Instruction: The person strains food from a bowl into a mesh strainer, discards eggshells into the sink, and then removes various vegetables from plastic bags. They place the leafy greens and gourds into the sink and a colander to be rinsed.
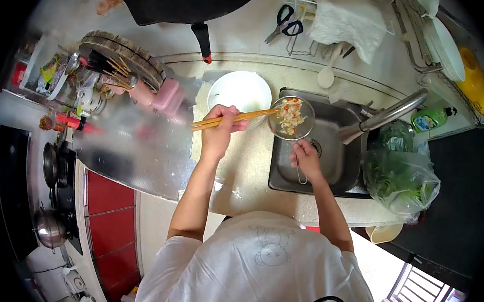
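Observation:
My left hand (221,131) is closed round a pair of wooden chopsticks (202,123), whose tips reach right to the food in the strainer. Pale food with red bits (290,116) lies in a round wire strainer (274,128). My right hand (306,157) grips the strainer's thin handle and holds it over the left part of the sink (330,171). A white bowl (238,88) stands on the counter just beyond my left hand, left of the strainer.
A metal faucet (382,116) reaches over the sink from the right. Bagged greens (399,184) and a green soap bottle (432,119) are at its right. A dark pan (190,3) hangs above the bowl; scissors (285,24) hang nearby. Pink containers (167,96) stand at left.

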A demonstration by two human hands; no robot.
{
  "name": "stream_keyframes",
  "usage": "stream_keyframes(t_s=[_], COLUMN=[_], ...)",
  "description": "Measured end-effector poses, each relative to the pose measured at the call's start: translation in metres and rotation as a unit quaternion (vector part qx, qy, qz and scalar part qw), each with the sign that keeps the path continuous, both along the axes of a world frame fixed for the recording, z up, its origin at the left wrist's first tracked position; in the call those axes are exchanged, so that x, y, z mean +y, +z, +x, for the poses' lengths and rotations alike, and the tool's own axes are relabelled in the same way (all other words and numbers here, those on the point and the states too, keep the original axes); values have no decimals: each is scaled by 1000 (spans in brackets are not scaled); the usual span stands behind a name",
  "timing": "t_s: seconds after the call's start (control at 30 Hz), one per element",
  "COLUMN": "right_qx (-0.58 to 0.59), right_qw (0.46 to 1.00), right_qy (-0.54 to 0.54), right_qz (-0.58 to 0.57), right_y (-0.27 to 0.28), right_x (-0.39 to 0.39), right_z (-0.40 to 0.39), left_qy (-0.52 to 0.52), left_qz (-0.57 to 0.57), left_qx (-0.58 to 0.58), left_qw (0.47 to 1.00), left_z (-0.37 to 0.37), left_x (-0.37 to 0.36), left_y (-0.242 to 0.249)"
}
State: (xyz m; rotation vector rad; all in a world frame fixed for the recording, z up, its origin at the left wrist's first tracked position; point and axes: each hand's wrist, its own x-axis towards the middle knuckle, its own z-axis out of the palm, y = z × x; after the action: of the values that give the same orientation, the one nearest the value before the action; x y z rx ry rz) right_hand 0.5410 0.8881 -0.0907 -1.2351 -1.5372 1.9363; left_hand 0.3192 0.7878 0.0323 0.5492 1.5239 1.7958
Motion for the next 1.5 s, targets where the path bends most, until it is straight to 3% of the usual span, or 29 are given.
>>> stream_keyframes(t_s=[0.13,0.23,0.27,0.37,0.47,0.53,0.63,0.73,0.83,0.97,1.1,1.17,1.3,1.37,1.5], right_qx=[10,27,14,-10,-12,-12,5,0,14,74,95,82,80,52,-13], right_qw=[1000,1000,1000,1000,1000,999,999,999,998,992,988,989,982,978,968], right_qy=[1,9,-2,-23,-29,-35,-31,-40,-47,-50,-53,-64,-124,-169,-233], right_qz=[-5,1,-3,-8,-4,3,-8,1,-47,-93,-109,-107,-117,-110,-95], right_y=[-6,-8,-10,-21,-30,-32,-27,-22,-6,-19,-24,-27,-38,-45,-43], right_x=[0,-1,-3,-2,-3,-5,-6,-8,-14,-16,-22,-23,-26,-20,-9], right_z=[0,5,6,7,13,17,22,23,24,28,39,52,89,113,146], left_qy=[-8,78,85,16,9,12,-6,19,-29,-120,32,74,66,59,90], left_qz=[31,-3,-19,-82,-68,-82,-94,-19,14,2,70,28,-39,-21,-95], left_qx=[3,169,149,161,174,201,136,56,49,65,146,88,56,40,69], left_qw=[999,983,985,983,982,976,986,998,998,991,986,993,995,997,989], left_z=[8,-7,-13,-32,-25,-15,-7,2,22,40,18,-10,-33,-33,-35], left_x=[9,9,11,19,29,32,28,18,9,13,8,6,-2,-7,-8], left_y=[-14,-39,-47,-93,-99,-87,-63,-26,3,-21,-46,-67,-99,-104,-108])
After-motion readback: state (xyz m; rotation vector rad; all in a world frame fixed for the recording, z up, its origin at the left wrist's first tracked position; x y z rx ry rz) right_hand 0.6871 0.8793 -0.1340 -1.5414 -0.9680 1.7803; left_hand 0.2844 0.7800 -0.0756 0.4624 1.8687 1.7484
